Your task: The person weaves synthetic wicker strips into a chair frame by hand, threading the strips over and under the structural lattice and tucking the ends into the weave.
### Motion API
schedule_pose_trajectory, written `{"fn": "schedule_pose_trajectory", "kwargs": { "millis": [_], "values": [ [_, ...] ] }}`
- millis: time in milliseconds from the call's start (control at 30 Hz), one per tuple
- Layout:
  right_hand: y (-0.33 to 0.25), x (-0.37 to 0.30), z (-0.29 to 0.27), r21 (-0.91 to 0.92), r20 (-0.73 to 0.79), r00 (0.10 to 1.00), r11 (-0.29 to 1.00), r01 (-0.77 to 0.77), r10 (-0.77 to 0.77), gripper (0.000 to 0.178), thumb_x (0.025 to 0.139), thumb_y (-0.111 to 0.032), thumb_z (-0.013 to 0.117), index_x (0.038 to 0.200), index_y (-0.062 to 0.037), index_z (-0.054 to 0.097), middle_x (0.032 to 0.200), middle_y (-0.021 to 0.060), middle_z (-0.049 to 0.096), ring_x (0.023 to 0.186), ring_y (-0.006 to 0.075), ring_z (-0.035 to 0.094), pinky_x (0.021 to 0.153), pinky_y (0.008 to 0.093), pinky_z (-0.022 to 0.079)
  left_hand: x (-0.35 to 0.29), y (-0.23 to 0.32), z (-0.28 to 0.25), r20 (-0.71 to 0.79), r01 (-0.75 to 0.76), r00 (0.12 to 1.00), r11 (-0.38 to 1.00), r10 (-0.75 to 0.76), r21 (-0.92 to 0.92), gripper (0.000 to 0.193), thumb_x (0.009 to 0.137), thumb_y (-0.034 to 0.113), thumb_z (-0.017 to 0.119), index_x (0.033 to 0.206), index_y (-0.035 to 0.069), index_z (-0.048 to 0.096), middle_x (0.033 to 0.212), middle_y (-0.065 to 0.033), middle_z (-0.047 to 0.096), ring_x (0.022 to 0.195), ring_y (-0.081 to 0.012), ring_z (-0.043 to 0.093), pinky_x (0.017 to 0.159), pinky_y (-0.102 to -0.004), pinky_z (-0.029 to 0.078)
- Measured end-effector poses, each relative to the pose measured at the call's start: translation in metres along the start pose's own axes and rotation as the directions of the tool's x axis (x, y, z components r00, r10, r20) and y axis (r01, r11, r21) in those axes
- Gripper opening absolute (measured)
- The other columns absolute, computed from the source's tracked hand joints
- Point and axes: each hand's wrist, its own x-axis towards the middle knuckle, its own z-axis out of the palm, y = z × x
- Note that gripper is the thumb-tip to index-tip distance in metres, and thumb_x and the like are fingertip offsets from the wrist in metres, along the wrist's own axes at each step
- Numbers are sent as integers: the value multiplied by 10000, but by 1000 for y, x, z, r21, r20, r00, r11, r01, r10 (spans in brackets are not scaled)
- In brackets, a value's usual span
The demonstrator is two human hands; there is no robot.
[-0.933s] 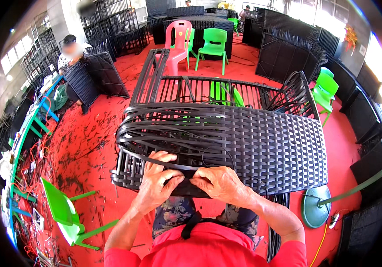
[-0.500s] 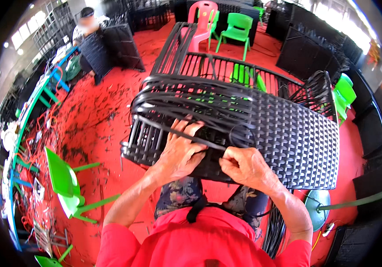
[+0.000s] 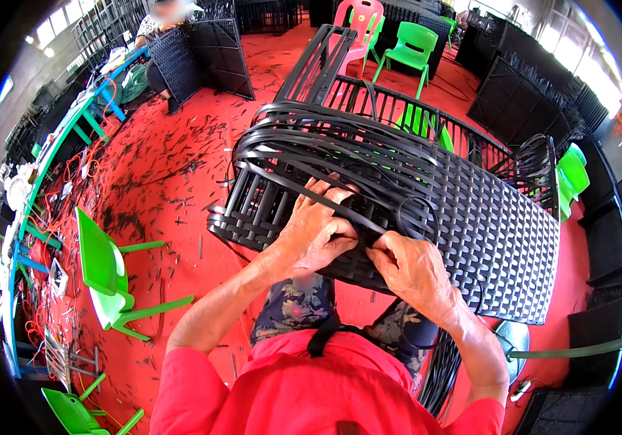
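A chair-like frame stands before me, its right part covered with woven black plastic wicker. Loose black strips loop over its left part. My left hand rests at the unwoven slats, fingers stretched out and apart among the strands, thumb bent inward. One flat black strip crosses over those fingers toward my right hand. By the edge of the weave, that hand pinches the strip between thumb and curled fingers. Its fingertips partly hide the strip's end.
Green chairs stand at left and behind the frame, beside a pink chair. Black scraps litter the red floor. A cluttered bench runs along the left. A person handles a dark woven panel at the far left.
The view has shifted, so the frame and both hands appear slightly farther right. My right hand is turned a little, still pinching the strip; my left fingers stay among the strands.
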Motion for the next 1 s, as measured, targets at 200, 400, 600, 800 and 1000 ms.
{"fn": "schedule_pose_trajectory", "kwargs": {
  "millis": [200,400,600,800,1000],
  "values": [
    [-2,-8,3,-18,-78,987,990,139,-140,272,860,-118,639,1100,-13,563,815,211,648,737,383,636,619,470,503,-12,3,-24,-125,186,971,973,-203,-138,69,765,133,725,768,74,689,1251,-148,542,1269,-366,403,1071,-453,290],
    [-14,11,9,324,32,988,936,135,-154,252,889,-76,595,1124,12,573,792,229,648,708,415,636,575,441,490,-28,11,-41,-105,275,947,935,-303,-223,95,809,158,716,799,69,682,1322,-141,545,1357,-373,354,1085,-476,304],
    [-12,20,4,422,212,977,897,-129,40,122,891,-101,618,885,18,595,643,160,591,487,287,540,487,344,445,-37,12,-39,-140,172,978,981,-158,90,120,787,159,745,775,49,700,1322,-142,531,1339,-391,366,1093,-498,292],
    [-7,25,13,145,-37,990,980,138,-134,225,853,-152,612,703,-3,535,626,209,579,564,398,589,507,452,456,-24,12,-37,-20,98,995,946,-96,309,187,757,116,711,935,72,748,1425,-162,404,1390,-387,261,1143,-517,217],
    [-10,40,10,140,82,992,987,83,-95,195,855,-174,599,761,-3,590,665,226,592,620,405,609,530,451,463,-18,5,-37,61,69,994,936,-96,346,199,810,161,656,974,85,739,1373,-176,416,1354,-386,288,1149,-547,189]
  ]
}}
